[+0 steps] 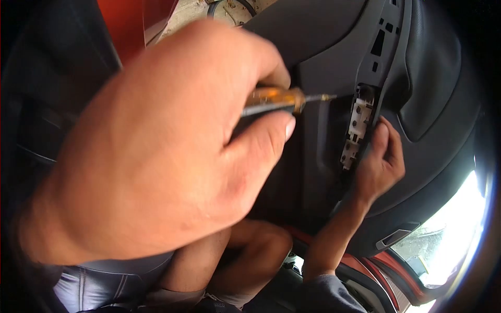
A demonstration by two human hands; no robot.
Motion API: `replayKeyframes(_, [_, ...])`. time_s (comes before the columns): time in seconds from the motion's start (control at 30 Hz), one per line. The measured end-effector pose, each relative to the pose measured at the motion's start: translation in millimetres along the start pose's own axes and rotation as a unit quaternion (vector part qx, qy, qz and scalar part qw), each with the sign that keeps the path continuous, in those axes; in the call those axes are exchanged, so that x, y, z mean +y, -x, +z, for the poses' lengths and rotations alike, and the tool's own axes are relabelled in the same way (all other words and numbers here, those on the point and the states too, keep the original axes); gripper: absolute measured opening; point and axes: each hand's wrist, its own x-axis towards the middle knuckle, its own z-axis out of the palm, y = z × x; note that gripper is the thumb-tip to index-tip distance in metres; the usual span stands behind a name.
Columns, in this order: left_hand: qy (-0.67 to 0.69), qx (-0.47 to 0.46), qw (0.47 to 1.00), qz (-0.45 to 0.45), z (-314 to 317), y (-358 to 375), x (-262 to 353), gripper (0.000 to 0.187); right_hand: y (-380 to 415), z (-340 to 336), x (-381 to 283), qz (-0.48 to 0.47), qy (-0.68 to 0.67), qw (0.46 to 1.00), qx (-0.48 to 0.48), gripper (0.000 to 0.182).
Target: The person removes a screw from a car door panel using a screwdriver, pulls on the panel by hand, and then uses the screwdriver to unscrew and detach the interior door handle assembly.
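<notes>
My left hand [162, 141] is very close to the camera, its back toward me, and covers much of the left half of the view. Its thumb and index finger are closed around a screwdriver [276, 98] with an amber, see-through handle. The thin metal shaft points right, its tip appearing just short of a slot in the dark door panel [329, 68]. White plastic brackets [359, 119] with dark holes show inside this slot. My right hand [378, 164] lies against the panel just right of the brackets, fingers curled; whatever they grip is hidden.
A narrow trim strip with dark cutouts [377, 43] runs above the slot. A door handle [395, 238] and a bright window [443, 235] are at lower right. Bent bare legs [255, 242] are below, and red bodywork [124, 28] stands at upper left.
</notes>
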Motion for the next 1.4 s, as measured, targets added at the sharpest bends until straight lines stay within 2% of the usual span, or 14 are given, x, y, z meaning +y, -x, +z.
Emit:
replayKeyframes(0.03, [0.048,0.056,0.997,0.029,8,-1,-6,0.028,1,0,17,-0.012,-0.008,0.998,-0.054,0.025])
replayKeyframes(0.07, [0.019,0.050,0.998,0.018,4,-2,-7,0.030,3,0,19,-0.013,-0.009,0.998,-0.056,0.025])
replayKeyframes(0.13, [-0.041,0.035,0.999,-0.004,-5,-6,-7,0.032,6,4,20,0.049,-0.121,0.989,-0.073,0.026])
replayKeyframes(0.2, [-0.056,0.036,0.998,-0.006,-1,-9,-3,0.033,2,6,18,0.079,-0.133,0.981,-0.113,0.027])
replayKeyframes(0.27, [-0.086,-0.002,0.996,-0.030,7,-25,6,0.032,2,1,25,0.077,-0.076,0.978,-0.177,0.032])
replayKeyframes(0.4, [-0.094,-0.148,0.979,-0.100,8,-98,8,0.031,3,3,23,0.098,-0.146,0.970,-0.167,0.033])
replayKeyframes(0.47, [-0.079,-0.173,0.977,-0.094,10,-118,3,0.030,3,5,22,0.102,-0.131,0.971,-0.171,0.033])
replayKeyframes(0.7, [-0.058,-0.042,0.994,0.080,12,-74,-5,0.029,5,5,22,0.140,-0.157,0.965,-0.156,0.030])
replayKeyframes(0.8, [-0.065,0.004,0.990,0.125,17,-68,-9,0.029,6,6,13,0.119,-0.135,0.973,-0.146,0.030])
replayKeyframes(0.93, [-0.081,0.045,0.983,0.159,24,-65,-12,0.029,8,6,20,0.096,-0.133,0.976,-0.141,0.030])
replayKeyframes(0.97, [-0.085,0.052,0.982,0.161,25,-64,-12,0.029,8,7,13,0.129,-0.130,0.975,-0.129,0.031])
replayKeyframes(1.17, [-0.075,0.077,0.985,0.135,25,-64,-6,0.030,7,6,12,0.129,-0.097,0.978,-0.133,0.030])
replayKeyframes(1.27, [-0.158,0.075,0.962,0.210,24,-63,-13,0.031,8,8,12,0.106,-0.092,0.982,-0.129,0.031])
replayKeyframes(1.4, [-0.157,0.084,0.958,0.226,18,-73,-12,0.031,7,8,9,0.106,-0.086,0.982,-0.128,0.031])
